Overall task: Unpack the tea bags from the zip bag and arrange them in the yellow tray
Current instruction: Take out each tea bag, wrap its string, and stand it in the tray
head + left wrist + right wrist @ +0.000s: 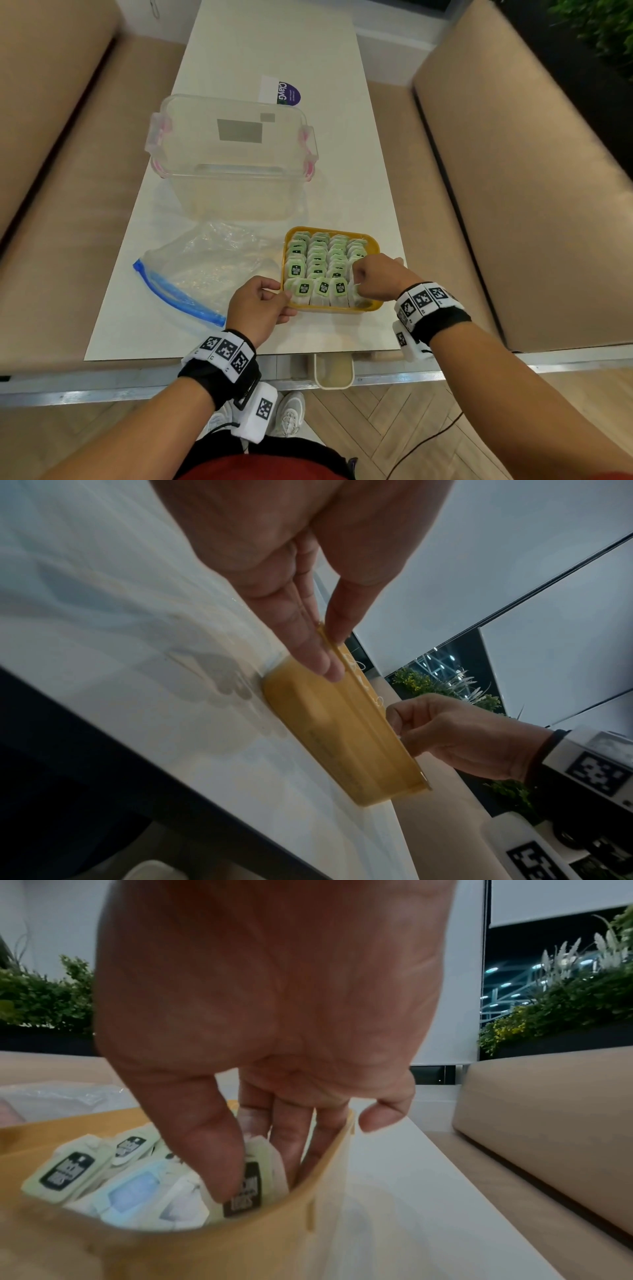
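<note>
Two hands are working at the near edge of the white table (239, 44), one at each end of the yellow tray (371, 306). The left hand (258, 305) pinches the tray's near-left rim, thumb on top and fingers (318, 658) flat against the outer wall, steadying it. The right hand (378, 279) reaches down into the near-right corner, thumb and fingers (219, 1158) pinching a tea bag (251, 1177) that stands on edge beside the tray wall.

Tea bags (317, 267) already fill the tray in close rows, their green tags facing up. They look very light and soft, paper pouches with a thin card tag, so I would judge they crush or tear if squeezed hard. The flat faces of the pouch seem the safest place to hold; pulling on the tag or string might tug neighbours out of line. The tray looks like thin, stiff plastic, light enough to slide, which may be why the left hand holds it.

Left of the tray lies the zip bag (202, 270), limp, crinkled and apparently empty, its blue seal toward the near side. Farther back stands a clear plastic container (233, 154) with pink clips, and beyond it a small printed card (284, 90).
</note>
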Demonstrator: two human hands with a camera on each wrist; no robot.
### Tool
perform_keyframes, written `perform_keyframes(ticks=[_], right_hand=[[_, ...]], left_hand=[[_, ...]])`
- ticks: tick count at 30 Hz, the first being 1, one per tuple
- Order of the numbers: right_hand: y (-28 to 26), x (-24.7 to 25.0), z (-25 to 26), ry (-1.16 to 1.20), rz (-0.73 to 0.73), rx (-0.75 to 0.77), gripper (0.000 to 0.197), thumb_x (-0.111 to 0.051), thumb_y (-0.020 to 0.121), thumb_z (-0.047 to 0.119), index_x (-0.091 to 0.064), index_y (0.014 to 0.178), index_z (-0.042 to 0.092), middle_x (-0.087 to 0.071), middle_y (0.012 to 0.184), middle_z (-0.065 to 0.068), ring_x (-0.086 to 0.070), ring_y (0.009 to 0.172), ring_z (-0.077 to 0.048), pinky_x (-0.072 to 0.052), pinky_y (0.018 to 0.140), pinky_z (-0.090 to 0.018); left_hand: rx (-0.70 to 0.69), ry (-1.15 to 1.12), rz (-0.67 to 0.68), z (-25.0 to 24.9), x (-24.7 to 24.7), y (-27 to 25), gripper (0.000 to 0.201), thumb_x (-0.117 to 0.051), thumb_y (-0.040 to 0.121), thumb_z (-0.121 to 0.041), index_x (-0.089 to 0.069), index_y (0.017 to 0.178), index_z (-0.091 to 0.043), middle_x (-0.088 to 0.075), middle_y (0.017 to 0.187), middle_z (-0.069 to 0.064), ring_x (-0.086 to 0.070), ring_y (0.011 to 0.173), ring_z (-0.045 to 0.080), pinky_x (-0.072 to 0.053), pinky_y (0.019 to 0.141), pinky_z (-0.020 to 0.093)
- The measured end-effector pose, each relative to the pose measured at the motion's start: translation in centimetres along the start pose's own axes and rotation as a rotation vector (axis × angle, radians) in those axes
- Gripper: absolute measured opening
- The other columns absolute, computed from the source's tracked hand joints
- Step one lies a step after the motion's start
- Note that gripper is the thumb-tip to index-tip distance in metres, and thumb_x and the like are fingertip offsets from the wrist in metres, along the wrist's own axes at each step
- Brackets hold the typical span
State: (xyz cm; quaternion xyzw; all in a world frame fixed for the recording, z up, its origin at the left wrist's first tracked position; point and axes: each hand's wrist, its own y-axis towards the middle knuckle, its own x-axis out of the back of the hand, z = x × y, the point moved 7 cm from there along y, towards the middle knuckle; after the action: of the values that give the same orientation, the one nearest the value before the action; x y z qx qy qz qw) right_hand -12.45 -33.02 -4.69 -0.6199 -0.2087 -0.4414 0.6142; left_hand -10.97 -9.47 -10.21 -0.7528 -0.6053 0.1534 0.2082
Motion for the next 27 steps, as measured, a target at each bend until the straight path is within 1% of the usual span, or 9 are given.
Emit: perform_keyframes(ticks=[3,5,7,9,11,14,17,21,27], right_hand=[[0.5,-0.2,-0.3,-0.040,-0.043,0.001,0.019,-0.053,0.075,0.007,-0.065,0.077,0.021,-0.061,0.091,0.004,-0.050,0.092,-0.020,-0.029,0.083,-0.040],[0.7,-0.3,-0.6,-0.055,-0.072,0.001,0.020,-0.055,0.076,0.010,-0.066,0.079,0.026,-0.055,0.097,0.004,-0.043,0.103,-0.020,-0.030,0.085,-0.041],[0.9,-0.5,-0.8,-0.105,-0.071,0.009,0.024,-0.056,0.078,0.010,-0.071,0.087,0.027,-0.058,0.099,0.004,-0.041,0.109,-0.020,-0.032,0.089,-0.044],[1.0,-0.6,-0.9,-0.160,-0.068,0.026,0.024,-0.057,0.079,0.010,-0.072,0.086,0.028,-0.065,0.092,0.007,-0.045,0.106,-0.020,-0.035,0.091,-0.047],[0.9,-0.4,-0.8,-0.195,-0.066,0.038,0.024,-0.058,0.079,0.010,-0.067,0.082,0.032,-0.065,0.087,0.010,-0.049,0.103,-0.019,-0.034,0.093,-0.048],[0.8,0.3,-0.6,-0.239,-0.065,0.047,0.025,-0.060,0.079,0.010,-0.070,0.085,0.032,-0.065,0.087,0.011,-0.053,0.097,-0.017,-0.030,0.094,-0.048],[0.9,0.8,-0.4,-0.258,-0.027,0.063,0.017,-0.067,0.082,0.015,-0.072,0.087,0.032,-0.067,0.088,0.011,-0.057,0.094,-0.017,-0.030,0.098,-0.049],[1.4,0.9,-0.4,-0.220,0.063,0.064,0.016,-0.076,0.078,0.018,-0.072,0.084,0.031,-0.063,0.081,0.013,-0.058,0.087,-0.016,-0.040,0.099,-0.051],[1.1,1.3,-0.1,-0.195,0.154,0.049,0.020,-0.081,0.076,0.019,-0.074,0.091,0.029,-0.065,0.087,0.012,-0.061,0.094,-0.018,-0.042,0.097,-0.043]], left_hand=[[0.004,-0.004,0.004,0.0,0.0,0.0,0.017,-0.072,0.090,-0.007,-0.058,0.100,-0.007,-0.070,0.089,0.025,-0.076,0.068,0.029,-0.063,0.069,0.043],[0.004,-0.003,0.005,0.0,0.0,0.0,0.017,-0.072,0.090,-0.007,-0.058,0.100,-0.007,-0.070,0.089,0.025,-0.076,0.068,0.029,-0.063,0.069,0.043],[0.005,-0.003,0.003,0.0,0.0,0.0,0.017,-0.073,0.090,-0.007,-0.059,0.100,-0.007,-0.070,0.089,0.025,-0.076,0.068,0.030,-0.063,0.069,0.043],[0.004,-0.001,0.003,0.0,0.1,0.0,0.017,-0.073,0.090,-0.007,-0.059,0.100,-0.007,-0.069,0.089,0.025,-0.075,0.068,0.030,-0.062,0.068,0.042],[0.004,-0.004,0.005,0.0,0.1,0.0,0.017,-0.072,0.090,-0.006,-0.058,0.100,-0.007,-0.069,0.088,0.026,-0.075,0.068,0.030,-0.062,0.068,0.042],[0.006,-0.004,0.008,0.1,0.1,0.1,0.017,-0.072,0.090,-0.006,-0.058,0.100,-0.007,-0.069,0.088,0.025,-0.075,0.069,0.030,-0.062,0.069,0.043],[0.006,-0.003,0.008,0.0,0.1,0.0,0.018,-0.072,0.090,-0.006,-0.058,0.101,-0.007,-0.069,0.088,0.025,-0.076,0.069,0.030,-0.062,0.068,0.042],[0.009,-0.012,0.006,0.0,0.1,0.0,0.019,-0.073,0.090,-0.007,-0.058,0.102,-0.005,-0.069,0.088,0.025,-0.075,0.069,0.030,-0.062,0.068,0.041],[0.009,-0.012,0.001,-0.1,0.1,0.0,0.018,-0.073,0.090,-0.007,-0.058,0.100,-0.006,-0.068,0.086,0.024,-0.075,0.069,0.030,-0.062,0.065,0.038]])
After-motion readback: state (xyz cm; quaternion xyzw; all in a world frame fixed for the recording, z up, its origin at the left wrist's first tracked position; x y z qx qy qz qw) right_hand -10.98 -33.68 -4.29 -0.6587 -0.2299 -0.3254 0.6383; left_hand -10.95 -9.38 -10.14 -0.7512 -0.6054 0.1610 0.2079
